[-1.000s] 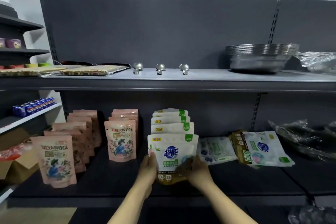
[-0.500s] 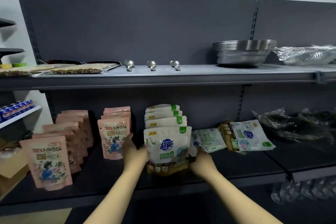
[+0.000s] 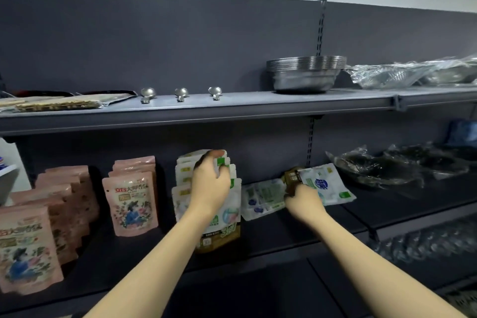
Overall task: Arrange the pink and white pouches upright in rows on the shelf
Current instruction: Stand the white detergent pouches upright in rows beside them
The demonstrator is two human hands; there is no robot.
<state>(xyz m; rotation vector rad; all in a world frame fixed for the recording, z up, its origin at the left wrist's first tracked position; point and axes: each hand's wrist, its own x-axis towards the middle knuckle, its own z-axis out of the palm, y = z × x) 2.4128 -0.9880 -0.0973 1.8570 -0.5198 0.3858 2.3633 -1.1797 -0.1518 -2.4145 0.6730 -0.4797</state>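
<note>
On the dark lower shelf (image 3: 291, 230), pink pouches stand upright in two rows, one at the far left (image 3: 25, 248) and one further right (image 3: 131, 204). To their right stands a row of white pouches (image 3: 222, 224) with green tabs and brown bottoms. My left hand (image 3: 210, 181) reaches over this row, its fingers curled on the tops of the rear pouches. Right of the row, one white pouch (image 3: 260, 199) lies flat. Beside it, my right hand (image 3: 302, 197) grips the brown end of another lying white pouch (image 3: 327, 183).
The upper shelf (image 3: 258, 106) holds three metal spoons (image 3: 180, 94), a stack of steel bowls (image 3: 304, 75), flat packets at the left and wrapped goods at the right. Dark items in clear plastic (image 3: 382, 165) lie on the lower shelf to the right.
Both hands let go of the front white pouch. My left hand rose to the tops of the rear pouches. My right hand went right and took the lying pouch. The view swung right.
</note>
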